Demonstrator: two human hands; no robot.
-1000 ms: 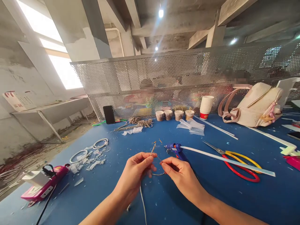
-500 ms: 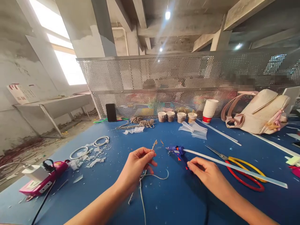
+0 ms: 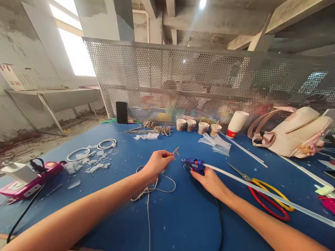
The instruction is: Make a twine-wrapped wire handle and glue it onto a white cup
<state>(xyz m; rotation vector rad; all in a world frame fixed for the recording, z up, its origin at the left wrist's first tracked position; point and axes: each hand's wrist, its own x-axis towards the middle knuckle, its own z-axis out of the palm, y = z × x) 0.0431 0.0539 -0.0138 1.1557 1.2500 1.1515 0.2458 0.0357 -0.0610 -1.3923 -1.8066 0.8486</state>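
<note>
Between thumb and fingers, my left hand (image 3: 160,162) pinches the end of a thin grey cord (image 3: 148,209). The cord's short tip sticks up past the fingertips, and the rest trails in loops on the blue table below. My right hand (image 3: 210,179) is wrapped round the handle of a blue glue gun (image 3: 194,164), whose nozzle points left toward the cord tip but stays apart from it. A long clear glue stick (image 3: 248,184) runs out of the gun's back over my right wrist. Scissors (image 3: 251,181) with red and yellow handles lie to the right.
Clear plastic scraps (image 3: 98,167) and white rings (image 3: 106,143) lie at left by a pink power strip (image 3: 31,184). Along the perforated screen (image 3: 146,69) stand a phone (image 3: 121,112), a cord bundle (image 3: 159,129), small cups (image 3: 181,124), stacked paper cups (image 3: 238,122) and a bag (image 3: 295,130).
My right hand has gone from touching the glue gun's handle to gripping it. My left hand still pinches the cord. The camera view has shifted.
</note>
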